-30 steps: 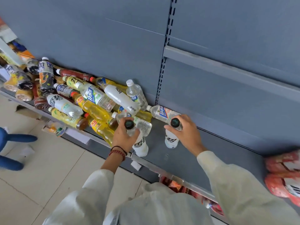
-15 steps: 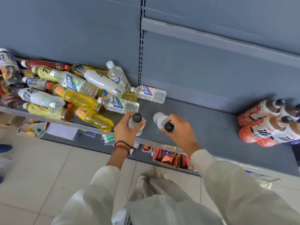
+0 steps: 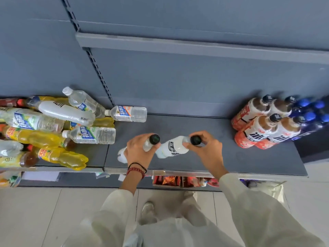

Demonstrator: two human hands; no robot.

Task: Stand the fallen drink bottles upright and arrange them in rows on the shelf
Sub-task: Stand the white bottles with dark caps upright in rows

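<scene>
Fingers [image 3: 136,142] of the left hand [image 3: 138,151] are curling round the neck of the left bottle [image 3: 121,155], just under its black cap. Those of the right hand [image 3: 207,150] are clamping the neck of the right bottle [image 3: 173,147] in the same way. Both bottles are sitting in the lower middle of the frame, over the grey shelf [image 3: 222,157] near its front edge, just beside each other. Each is showing a milky white body and a dark round cap, and the right one is also showing black lettering. Both are leaning with their bases toward the left of the frame; whether the bases are touching the shelf, I cannot tell. At the left of the frame a pile [image 3: 53,125] of clear, white and yellow bottles is lying on its side. At the right, red-labelled bottles [image 3: 258,129] and blue-capped bottles [image 3: 309,114] are standing in rows.
</scene>
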